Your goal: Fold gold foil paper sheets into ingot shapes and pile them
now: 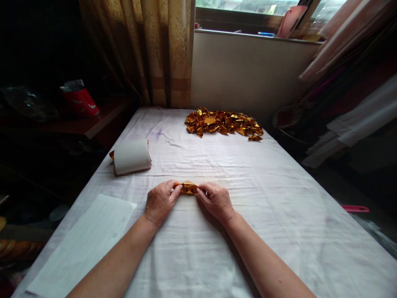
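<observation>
1. Gold foil piece is backed by a far curtain and window.
2. Beneath, a white-clothed table is seen, with a foil pile heaped far right.
3. Its ends are held in closed pinches by the left hand and right hand.
4. Near centre, its long axis is aligned left to right, neither hand being nearer.

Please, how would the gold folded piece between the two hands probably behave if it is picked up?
The gold piece is probably light, as it looks folded from thin, foil-like sheet. It may dent if squeezed, since its surface shows creases. It seems unlikely to roll far, given its angular facets.
</observation>
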`<control>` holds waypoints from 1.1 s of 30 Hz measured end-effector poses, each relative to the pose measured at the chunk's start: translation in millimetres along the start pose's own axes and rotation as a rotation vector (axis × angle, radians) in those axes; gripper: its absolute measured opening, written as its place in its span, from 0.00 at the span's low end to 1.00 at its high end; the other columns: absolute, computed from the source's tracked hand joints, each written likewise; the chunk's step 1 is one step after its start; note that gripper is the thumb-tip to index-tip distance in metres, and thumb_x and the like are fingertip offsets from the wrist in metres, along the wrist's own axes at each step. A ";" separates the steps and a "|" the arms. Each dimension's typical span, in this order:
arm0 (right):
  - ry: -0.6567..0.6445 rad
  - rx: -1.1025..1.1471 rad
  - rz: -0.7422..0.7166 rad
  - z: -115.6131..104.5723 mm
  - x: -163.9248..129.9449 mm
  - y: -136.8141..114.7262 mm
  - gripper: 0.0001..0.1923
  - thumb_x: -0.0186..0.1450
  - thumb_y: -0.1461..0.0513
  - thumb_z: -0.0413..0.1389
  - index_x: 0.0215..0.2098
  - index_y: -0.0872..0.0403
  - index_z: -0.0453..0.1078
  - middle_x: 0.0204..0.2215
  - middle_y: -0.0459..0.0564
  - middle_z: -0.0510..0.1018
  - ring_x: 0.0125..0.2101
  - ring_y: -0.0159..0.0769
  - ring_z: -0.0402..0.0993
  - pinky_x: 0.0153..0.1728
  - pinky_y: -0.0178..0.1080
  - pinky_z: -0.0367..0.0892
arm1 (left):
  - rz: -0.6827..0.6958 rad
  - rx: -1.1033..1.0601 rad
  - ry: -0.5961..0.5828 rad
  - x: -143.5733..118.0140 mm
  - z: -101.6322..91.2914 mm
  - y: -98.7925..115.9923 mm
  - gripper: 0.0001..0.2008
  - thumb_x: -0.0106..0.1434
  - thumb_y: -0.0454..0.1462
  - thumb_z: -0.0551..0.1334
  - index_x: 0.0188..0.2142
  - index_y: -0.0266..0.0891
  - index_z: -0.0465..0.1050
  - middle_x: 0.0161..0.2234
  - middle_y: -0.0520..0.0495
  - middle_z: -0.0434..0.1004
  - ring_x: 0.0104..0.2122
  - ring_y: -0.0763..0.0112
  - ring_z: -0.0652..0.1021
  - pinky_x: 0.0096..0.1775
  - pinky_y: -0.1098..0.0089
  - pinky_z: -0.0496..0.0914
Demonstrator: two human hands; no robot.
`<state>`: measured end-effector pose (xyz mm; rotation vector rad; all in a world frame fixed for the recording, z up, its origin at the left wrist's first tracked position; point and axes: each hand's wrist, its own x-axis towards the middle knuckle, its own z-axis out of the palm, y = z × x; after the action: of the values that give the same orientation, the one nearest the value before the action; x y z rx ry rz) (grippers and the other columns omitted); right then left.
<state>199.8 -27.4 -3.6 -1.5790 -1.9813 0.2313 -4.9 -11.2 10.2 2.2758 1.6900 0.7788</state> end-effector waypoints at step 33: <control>0.336 -0.227 0.602 -79.1 57.9 167.7 0.14 0.60 0.57 0.55 0.39 0.50 0.79 0.33 0.51 0.83 0.31 0.40 0.76 0.31 0.38 0.64 | -0.096 -0.148 0.115 11.8 -3.5 -30.0 0.15 0.65 0.44 0.54 0.40 0.43 0.78 0.36 0.49 0.84 0.35 0.66 0.82 0.37 0.71 0.74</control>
<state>374.9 56.4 -0.2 -2.1722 -1.2769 -0.0318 -29.1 9.1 2.9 2.0721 1.7134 0.9951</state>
